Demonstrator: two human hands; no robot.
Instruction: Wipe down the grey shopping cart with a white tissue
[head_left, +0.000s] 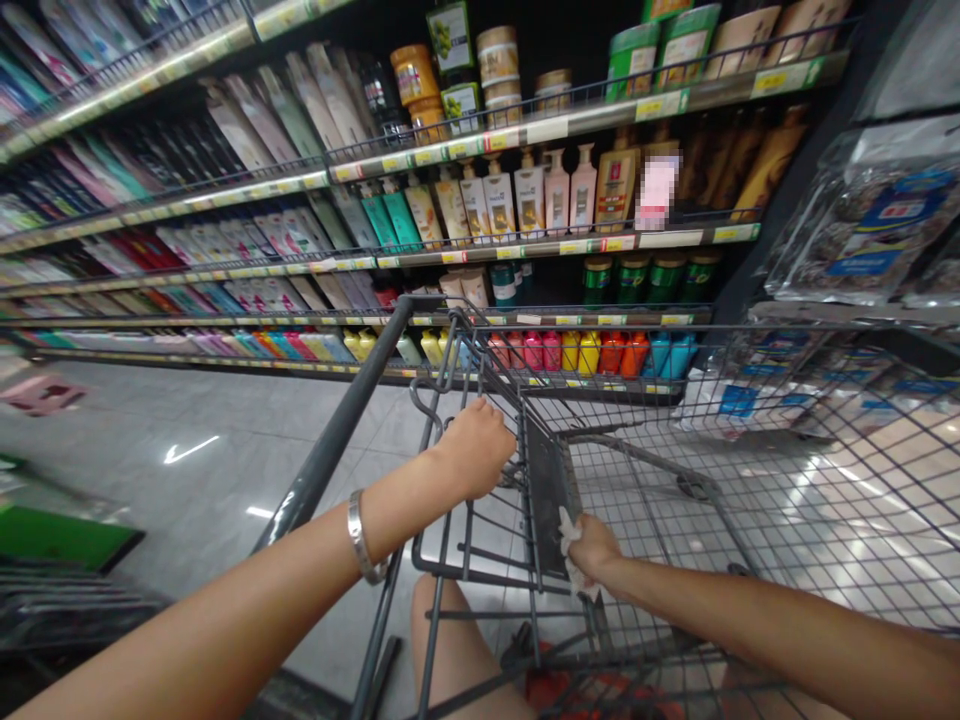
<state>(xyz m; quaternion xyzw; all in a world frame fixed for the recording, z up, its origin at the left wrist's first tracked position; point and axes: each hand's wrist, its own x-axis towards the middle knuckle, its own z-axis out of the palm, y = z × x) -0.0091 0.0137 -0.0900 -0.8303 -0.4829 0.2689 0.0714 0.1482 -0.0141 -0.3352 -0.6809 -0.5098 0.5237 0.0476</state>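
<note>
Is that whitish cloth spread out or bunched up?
Bunched up: the whitish cloth is gripped in the right hand, crumpled edges poking out.

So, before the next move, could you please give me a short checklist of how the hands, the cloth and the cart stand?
1. Right hand has hold of the white cloth: ok.
2. Cloth at the dark panel: ok, it shows at the panel's edge; how firmly it presses, if at all, does not show.
3. Left hand has a firm grip: cannot tell; its fingers are curled, but what they close on is hidden.
4. A hand on the handlebar: not ok, neither hand holds it.
5. Panel free of dirt: cannot tell, too dark and blurred.
</note>
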